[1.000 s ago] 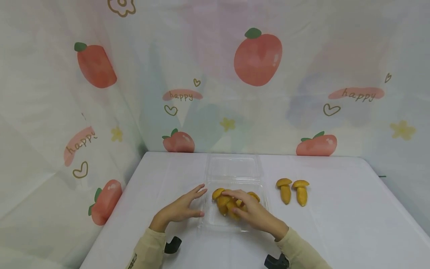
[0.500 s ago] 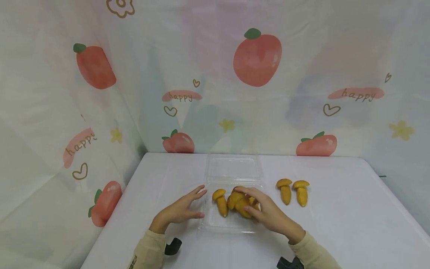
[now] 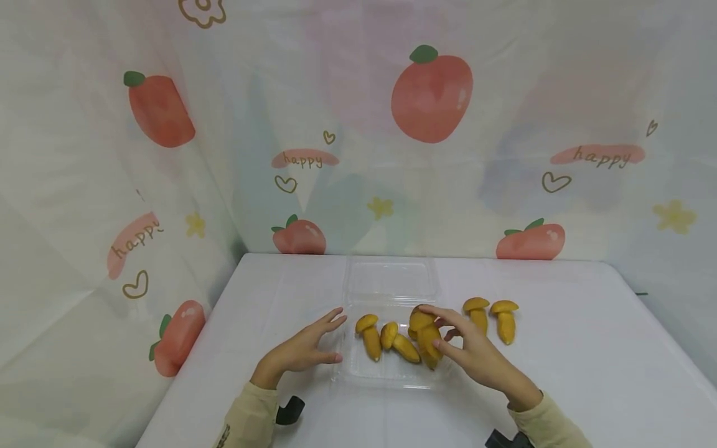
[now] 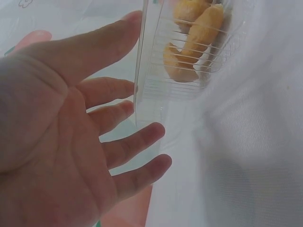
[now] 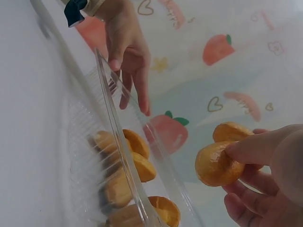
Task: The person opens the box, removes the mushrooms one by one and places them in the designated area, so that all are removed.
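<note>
Mushroom (image 3: pixel 428 341) pinched in right hand (image 3: pixel 480 356) over right end of clear container (image 3: pixel 386 379), seemingly mid-transfer, next wanting steady grip, left hand (image 3: pixel 299 350) spread at container's left.

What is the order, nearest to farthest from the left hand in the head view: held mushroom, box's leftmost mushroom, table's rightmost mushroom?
From the left hand:
1. Leftmost mushroom: in the box, just right of the hand.
2. Held mushroom: in the right hand, farther right.
3. Rightmost mushroom: on the table, right of the box.
</note>
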The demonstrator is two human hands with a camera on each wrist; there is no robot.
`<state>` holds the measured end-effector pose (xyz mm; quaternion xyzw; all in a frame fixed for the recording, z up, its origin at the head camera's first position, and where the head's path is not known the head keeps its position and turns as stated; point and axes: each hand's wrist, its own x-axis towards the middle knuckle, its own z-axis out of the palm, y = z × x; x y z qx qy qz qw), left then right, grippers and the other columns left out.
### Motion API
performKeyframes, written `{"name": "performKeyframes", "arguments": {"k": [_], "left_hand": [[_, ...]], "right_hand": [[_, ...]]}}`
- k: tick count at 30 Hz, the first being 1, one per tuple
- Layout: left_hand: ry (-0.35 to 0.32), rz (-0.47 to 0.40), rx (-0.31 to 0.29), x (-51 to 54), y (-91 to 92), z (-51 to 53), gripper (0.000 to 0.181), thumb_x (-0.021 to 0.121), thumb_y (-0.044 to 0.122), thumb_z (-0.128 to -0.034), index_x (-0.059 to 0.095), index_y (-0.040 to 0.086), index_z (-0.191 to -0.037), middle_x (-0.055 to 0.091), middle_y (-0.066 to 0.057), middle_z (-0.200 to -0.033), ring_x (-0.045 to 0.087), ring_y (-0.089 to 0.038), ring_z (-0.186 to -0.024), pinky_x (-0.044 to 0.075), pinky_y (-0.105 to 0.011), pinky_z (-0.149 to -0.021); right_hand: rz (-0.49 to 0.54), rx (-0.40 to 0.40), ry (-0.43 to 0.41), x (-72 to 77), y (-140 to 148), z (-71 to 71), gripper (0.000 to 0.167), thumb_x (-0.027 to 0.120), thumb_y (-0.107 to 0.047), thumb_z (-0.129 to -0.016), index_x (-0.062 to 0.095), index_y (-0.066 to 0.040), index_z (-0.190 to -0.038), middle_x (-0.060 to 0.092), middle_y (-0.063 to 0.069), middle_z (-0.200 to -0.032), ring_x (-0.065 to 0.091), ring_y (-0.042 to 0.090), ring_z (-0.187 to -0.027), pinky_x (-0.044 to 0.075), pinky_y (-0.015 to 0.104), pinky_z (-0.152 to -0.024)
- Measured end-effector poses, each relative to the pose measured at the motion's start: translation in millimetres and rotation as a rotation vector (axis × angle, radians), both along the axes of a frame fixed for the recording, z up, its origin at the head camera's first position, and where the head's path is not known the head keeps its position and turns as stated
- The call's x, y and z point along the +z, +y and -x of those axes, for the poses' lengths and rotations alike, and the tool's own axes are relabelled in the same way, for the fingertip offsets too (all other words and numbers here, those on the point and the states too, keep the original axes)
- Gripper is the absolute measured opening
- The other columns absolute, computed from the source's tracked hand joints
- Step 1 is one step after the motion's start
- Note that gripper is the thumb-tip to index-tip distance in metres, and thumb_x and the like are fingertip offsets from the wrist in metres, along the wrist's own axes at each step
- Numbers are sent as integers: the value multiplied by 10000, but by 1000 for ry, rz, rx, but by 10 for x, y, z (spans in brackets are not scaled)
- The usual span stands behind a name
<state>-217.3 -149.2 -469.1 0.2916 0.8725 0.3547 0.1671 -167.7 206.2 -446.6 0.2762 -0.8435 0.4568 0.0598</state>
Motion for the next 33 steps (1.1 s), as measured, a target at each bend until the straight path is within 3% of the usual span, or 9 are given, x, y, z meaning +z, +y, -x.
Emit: {"name": "performKeyframes", "arguments": {"k": [5,12,24,33], "left_hand": [[17,0,-3,16,2,8,798,739,199,-931,309,22,-1579,166,-167,-1700,207,-412,-1555,243,-647,-1208],[-15,-7,9,7,31,-14,798,742,192,-927,313,31,-1580,164,-152,-1704,196,-403,-1561,233,-644,-1216],[-6,7,14,27,47,-12,794,742,195,-928,318,37,-1580,169,-145,-1704,207,-395,-1559,242,-637,-1215],[-1,11,17,19,18,-14,797,741,203,-930,314,28,-1579,165,-146,-1705,206,-399,-1558,243,-644,-1211]], "right_hand": [[3,-22,43,-26,96,24,516,659,-24,-957,528,-102,-1450,598,152,-1403,562,47,-1066,531,218,-787],[-20,-49,26,-67,187,20,511,663,-53,-964,527,-112,-1453,605,129,-1382,563,42,-1046,531,214,-785],[-73,-195,99,-41,451,78,540,685,18,-916,544,-65,-1431,644,153,-1302,545,-72,-1045,517,206,-763],[-131,-285,104,19,649,103,564,689,43,-902,542,-75,-1433,639,159,-1291,532,-62,-1017,512,182,-746]]}}
